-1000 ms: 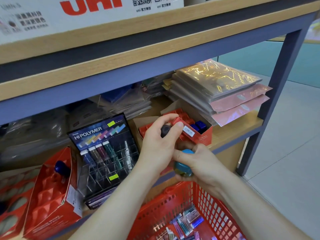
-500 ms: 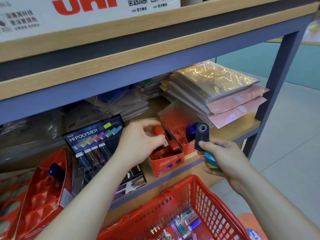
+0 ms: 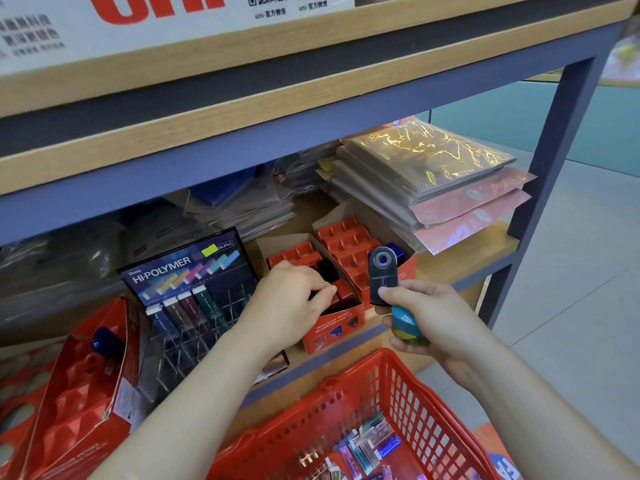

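Two forearms extended, left hand (image 3: pixel 294 303) pinching red sharpener (image 3: pixel 344 289), right hand (image 3: pixel 440 320) gripping grey sharpener (image 3: pixel 382 275)

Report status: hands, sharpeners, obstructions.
Left hand fingers down in the red sharpener box, grip unclear. Right hand pinches grey sharpener, blue sharpener under it in the palm. Basket below, nothing blocking.

On the lower shelf (image 3: pixel 462 259) a Hi-Polymer display (image 3: pixel 187 268) stands upright, and to its right a stack of shiny packets (image 3: pixel 426 174) lies flat. In front, a red basket (image 3: pixel 412 389) holds small coloured packs (image 3: pixel 367 441). A red tray (image 3: pixel 79 403) leans at the left.
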Available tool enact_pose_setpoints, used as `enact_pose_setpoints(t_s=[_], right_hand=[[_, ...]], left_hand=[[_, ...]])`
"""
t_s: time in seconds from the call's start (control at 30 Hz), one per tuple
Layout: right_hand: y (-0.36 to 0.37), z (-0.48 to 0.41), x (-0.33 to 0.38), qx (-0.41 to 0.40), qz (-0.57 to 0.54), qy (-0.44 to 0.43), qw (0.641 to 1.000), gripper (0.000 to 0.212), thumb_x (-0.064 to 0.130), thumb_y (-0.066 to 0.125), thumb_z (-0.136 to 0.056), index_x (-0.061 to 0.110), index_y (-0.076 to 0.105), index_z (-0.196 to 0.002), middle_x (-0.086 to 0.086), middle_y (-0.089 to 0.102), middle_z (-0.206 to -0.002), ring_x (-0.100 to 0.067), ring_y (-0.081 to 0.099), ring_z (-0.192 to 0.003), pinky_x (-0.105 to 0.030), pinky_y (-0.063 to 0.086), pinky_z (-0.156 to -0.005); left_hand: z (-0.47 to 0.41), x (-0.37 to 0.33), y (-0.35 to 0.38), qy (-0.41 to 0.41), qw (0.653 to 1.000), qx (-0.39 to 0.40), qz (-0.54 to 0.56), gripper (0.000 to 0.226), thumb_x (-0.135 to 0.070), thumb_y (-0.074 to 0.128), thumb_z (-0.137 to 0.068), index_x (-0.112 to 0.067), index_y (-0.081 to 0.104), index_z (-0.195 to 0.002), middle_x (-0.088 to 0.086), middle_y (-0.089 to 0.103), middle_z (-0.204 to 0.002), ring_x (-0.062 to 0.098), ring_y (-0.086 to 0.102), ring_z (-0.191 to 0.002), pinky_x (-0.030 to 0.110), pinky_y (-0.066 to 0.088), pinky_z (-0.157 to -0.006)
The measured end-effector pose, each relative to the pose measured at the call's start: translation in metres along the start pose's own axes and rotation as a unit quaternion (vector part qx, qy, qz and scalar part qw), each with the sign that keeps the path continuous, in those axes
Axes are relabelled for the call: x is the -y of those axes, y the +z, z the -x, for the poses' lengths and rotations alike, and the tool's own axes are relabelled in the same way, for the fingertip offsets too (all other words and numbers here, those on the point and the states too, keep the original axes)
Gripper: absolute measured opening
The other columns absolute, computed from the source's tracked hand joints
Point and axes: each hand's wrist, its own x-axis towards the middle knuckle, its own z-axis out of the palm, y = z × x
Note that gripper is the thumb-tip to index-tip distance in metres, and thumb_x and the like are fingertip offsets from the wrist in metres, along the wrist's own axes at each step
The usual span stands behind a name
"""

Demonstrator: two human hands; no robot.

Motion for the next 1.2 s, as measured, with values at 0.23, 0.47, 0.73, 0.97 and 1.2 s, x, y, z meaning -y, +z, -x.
enact_pose_setpoints(t_s=[0.23, 0.47, 0.73, 0.97, 1.2], right_hand=[[0.013, 0.011, 0.004, 0.086, -0.082, 0.048, 0.992, 0.022, 0.033, 0.074, -0.083, 0.012, 0.076, -0.092, -0.007, 0.072, -0.082, -0.017, 0.065, -0.077, -0.03, 0.054, -0.06], [0.025, 0.018, 0.006, 0.148, -0.108, 0.062, 0.981, 0.021, 0.033, 0.077, -0.078, 0.014, 0.074, -0.084, -0.009, 0.063, -0.075, -0.017, 0.063, -0.07, -0.03, 0.051, -0.056], [0.024, 0.016, 0.01, 0.176, -0.134, 0.061, 0.973, 0.032, 0.026, 0.069, -0.075, 0.011, 0.074, -0.103, -0.012, 0.066, -0.096, -0.02, 0.063, -0.083, -0.033, 0.054, -0.064], [0.02, 0.007, 0.008, 0.109, -0.254, 0.025, 0.961, 0.024, 0.002, 0.061, -0.088, 0.007, 0.057, -0.111, -0.02, 0.061, -0.107, -0.039, 0.067, -0.105, -0.041, 0.061, -0.077], [0.019, 0.005, 0.006, 0.072, -0.227, 0.008, 0.971, 0.047, 0.03, 0.073, -0.082, 0.001, 0.06, -0.116, -0.02, 0.064, -0.114, -0.035, 0.07, -0.099, -0.03, 0.061, -0.067]], left_hand=[[0.02, -0.025, -0.018, -0.014, 0.962, -0.003, 0.272, 0.037, -0.037, 0.069, -0.086, -0.039, 0.056, -0.12, -0.018, 0.063, -0.116, 0.001, 0.061, -0.095, 0.021, 0.05, -0.084], [0.03, -0.029, -0.021, 0.002, 0.963, -0.051, 0.263, 0.056, -0.034, 0.087, -0.066, -0.042, 0.058, -0.114, -0.022, 0.059, -0.113, -0.003, 0.057, -0.103, 0.017, 0.05, -0.082], [0.018, -0.011, -0.053, -0.075, 0.947, -0.161, 0.267, 0.035, -0.013, 0.078, -0.076, -0.03, 0.066, -0.103, -0.012, 0.068, -0.093, 0.0, 0.064, -0.079, 0.013, 0.052, -0.073], [0.006, 0.025, -0.05, -0.107, 0.989, -0.094, 0.046, 0.04, -0.024, 0.076, -0.079, -0.027, 0.067, -0.118, -0.013, 0.058, -0.092, 0.001, 0.058, -0.078, 0.004, 0.035, -0.061], [-0.005, 0.028, -0.028, -0.089, 0.996, -0.017, -0.022, 0.044, -0.028, 0.074, -0.081, -0.023, 0.066, -0.124, -0.002, 0.062, -0.11, 0.01, 0.056, -0.091, 0.017, 0.039, -0.076]])
